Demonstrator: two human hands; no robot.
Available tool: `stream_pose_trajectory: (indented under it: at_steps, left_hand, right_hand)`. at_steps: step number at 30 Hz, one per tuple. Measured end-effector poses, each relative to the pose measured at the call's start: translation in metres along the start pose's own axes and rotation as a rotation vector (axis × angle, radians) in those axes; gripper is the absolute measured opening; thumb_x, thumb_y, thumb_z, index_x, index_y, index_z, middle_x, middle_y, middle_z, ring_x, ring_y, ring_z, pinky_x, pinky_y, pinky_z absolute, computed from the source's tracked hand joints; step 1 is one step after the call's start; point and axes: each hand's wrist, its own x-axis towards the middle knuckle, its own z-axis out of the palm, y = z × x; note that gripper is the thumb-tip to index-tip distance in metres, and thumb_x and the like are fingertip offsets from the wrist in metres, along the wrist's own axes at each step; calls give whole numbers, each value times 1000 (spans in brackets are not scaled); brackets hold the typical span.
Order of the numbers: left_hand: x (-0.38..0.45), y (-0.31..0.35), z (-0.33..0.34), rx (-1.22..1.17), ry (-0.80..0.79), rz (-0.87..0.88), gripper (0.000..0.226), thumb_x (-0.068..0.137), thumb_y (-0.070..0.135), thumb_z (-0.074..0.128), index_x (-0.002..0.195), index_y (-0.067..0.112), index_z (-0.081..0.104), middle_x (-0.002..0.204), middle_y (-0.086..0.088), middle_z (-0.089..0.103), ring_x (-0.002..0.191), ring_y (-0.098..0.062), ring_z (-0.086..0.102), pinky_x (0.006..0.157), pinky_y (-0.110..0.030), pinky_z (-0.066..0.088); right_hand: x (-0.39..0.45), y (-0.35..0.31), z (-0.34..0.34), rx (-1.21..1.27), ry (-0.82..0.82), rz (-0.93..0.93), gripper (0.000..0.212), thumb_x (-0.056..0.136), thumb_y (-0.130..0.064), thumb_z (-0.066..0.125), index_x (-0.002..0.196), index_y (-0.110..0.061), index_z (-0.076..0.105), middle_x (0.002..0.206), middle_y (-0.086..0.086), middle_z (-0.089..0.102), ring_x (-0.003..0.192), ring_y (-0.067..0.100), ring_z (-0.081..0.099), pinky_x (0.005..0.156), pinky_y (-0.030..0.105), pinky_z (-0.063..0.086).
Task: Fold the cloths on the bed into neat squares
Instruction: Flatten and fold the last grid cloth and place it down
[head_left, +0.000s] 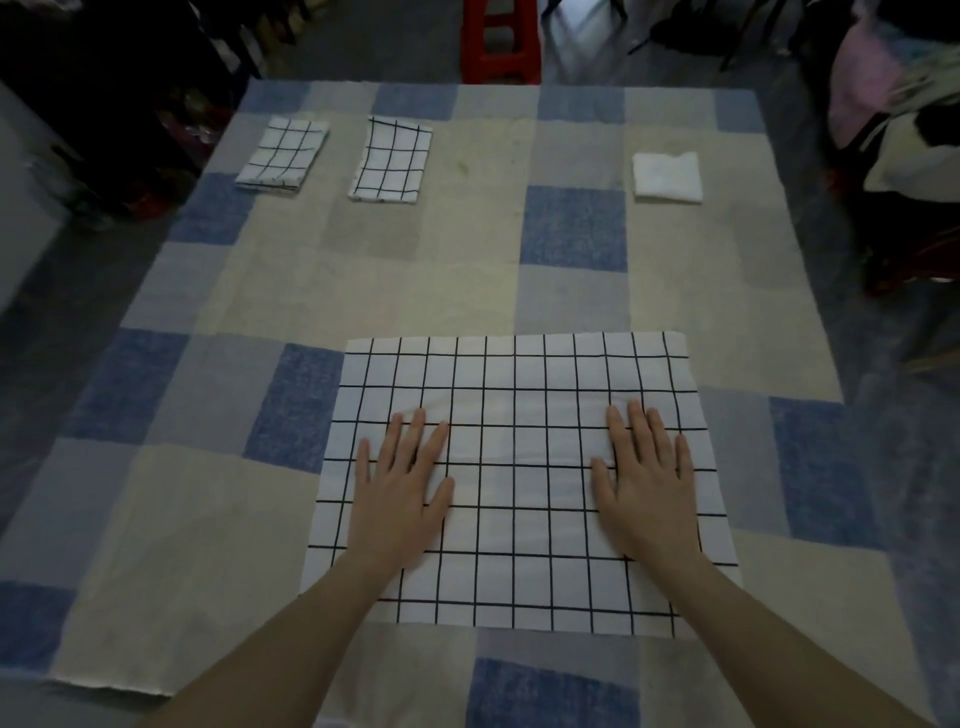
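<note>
I see the white black-gridded cloth (519, 483) spread flat on the near blue-and-beige patchwork bedspread (467, 270), left hand (400, 488) and right hand (644, 483) pressing it, fingers straight (slightly spread); bare bedspread surrounds every edge, folded cloths lying far off

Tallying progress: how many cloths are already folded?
3: two grid cloths at the far left, one white cloth at the far right. None seems hidden.
</note>
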Motion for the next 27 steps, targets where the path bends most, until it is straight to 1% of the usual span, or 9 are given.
stream_pose_trajectory:
  at_steps: [7, 10, 13, 15, 17, 19, 21, 24, 27]
  left_hand:
    - [3, -6, -1, -18, -33, 13, 65, 94, 58, 15, 153, 36, -1, 161, 7, -13, 146, -15, -19, 118, -52, -5]
    - [6, -9, -5, -42, -99, 18, 66, 91, 62, 6, 151, 40, -10, 158, 10, -24, 143, -13, -28, 117, -51, -11]
    - [7, -11, -8, -75, -132, 33, 63, 91, 59, 1, 150, 42, -11, 156, 12, -28, 141, -10, -31, 118, -51, -7]
    - [4, -12, -11, -186, -70, -13, 62, 93, 55, 7, 153, 37, 8, 160, 7, -14, 146, -13, -18, 119, -49, 0]
    - [1, -15, -14, -309, 84, -173, 55, 98, 46, 26, 149, 27, 31, 162, -3, 6, 149, -22, 1, 119, -47, 9]
    - [4, -20, -18, -423, 157, -387, 47, 99, 33, 43, 144, 21, 39, 160, -5, 16, 146, -25, 12, 118, -48, 15]
    - [13, -26, -27, -451, 109, -496, 45, 97, 28, 49, 140, 20, 41, 156, -3, 24, 143, -24, 19, 116, -46, 20]
    - [34, -36, -44, -437, 121, -469, 26, 91, 23, 51, 115, 19, 60, 124, -5, 53, 118, -28, 46, 99, -47, 39]
    - [54, -37, -62, -441, 86, -466, 13, 89, 24, 50, 96, 25, 61, 83, 4, 64, 79, -17, 61, 77, -38, 49]
  right_hand:
    - [2, -2, -1, -17, -19, 7, 66, 94, -50, 21, 153, -30, 1, 162, -3, -2, 148, 15, -9, 120, 45, -2]
    - [3, -2, -6, -1, -72, 2, 67, 91, -52, 14, 153, -32, -3, 162, -4, -7, 147, 14, -13, 119, 45, -5]
    - [4, -3, -14, -2, -140, -6, 69, 89, -55, 8, 152, -31, -6, 161, -2, -11, 147, 16, -15, 119, 45, -6]
    - [6, -7, -22, -17, -168, -2, 69, 92, -54, 18, 153, -27, 0, 162, 1, -5, 148, 20, -9, 119, 46, -1]
    - [13, -11, -34, -31, -182, 11, 68, 93, -49, 38, 151, -24, 15, 160, 5, 11, 146, 26, 8, 116, 47, 13]
    - [24, -12, -49, -51, -185, 12, 59, 89, -42, 50, 143, -24, 34, 150, 4, 32, 136, 27, 28, 107, 47, 31]
    - [40, -8, -62, -39, -174, 13, 42, 88, -35, 51, 128, -23, 50, 131, 4, 48, 120, 26, 43, 93, 43, 40]
    - [68, 1, -74, 55, -158, 32, 32, 91, -28, 49, 120, -18, 55, 122, 6, 54, 102, 25, 55, 77, 35, 43]
    - [95, 12, -74, 150, -127, 18, 46, 88, -21, 57, 132, -13, 47, 139, 7, 41, 116, 26, 51, 88, 38, 46]
